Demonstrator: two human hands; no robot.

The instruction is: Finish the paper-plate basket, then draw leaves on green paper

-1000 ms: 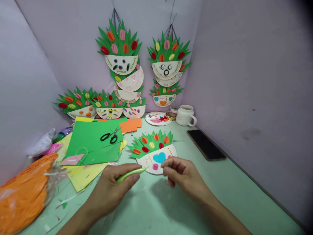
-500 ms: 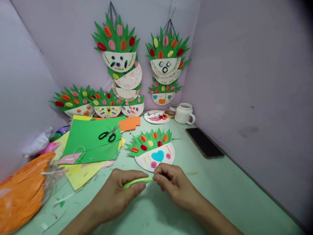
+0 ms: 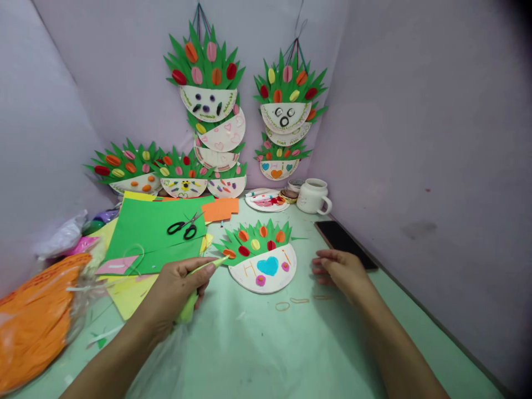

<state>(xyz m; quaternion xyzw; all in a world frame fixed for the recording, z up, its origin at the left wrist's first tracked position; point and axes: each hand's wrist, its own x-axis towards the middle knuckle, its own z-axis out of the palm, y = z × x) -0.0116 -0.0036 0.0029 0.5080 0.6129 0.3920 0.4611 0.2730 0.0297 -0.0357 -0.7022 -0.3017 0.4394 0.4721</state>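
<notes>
My left hand [image 3: 183, 288] is closed around a light green, soft-looking packet [image 3: 189, 303] with a narrow pointed tip. The tip sticks out past the thumb toward the paper-plate flower basket [image 3: 266, 266]. That basket lies flat, with green paper leaves, small paper flowers, a blue heart and pink dots. My right hand [image 3: 343, 271] is apart from the packet, over the table near the phone, its fingers stretched out with nothing seen in them. Three thin rubber bands [image 3: 282, 306] lie between the hands, in front of the basket.
Black-handled scissors [image 3: 185, 227] lie on green paper sheets [image 3: 153, 244] at the left. An orange bag [image 3: 37, 316] sits at the left edge. Behind my right hand are a dark phone [image 3: 344, 244] and a white mug [image 3: 312, 197]. Similar plate baskets [image 3: 210, 102] hang on the wall.
My right hand has let go of the light green packet and moved right. My left hand has drawn the packet left, tilting its tip upward. More rubber bands now show on the table.
</notes>
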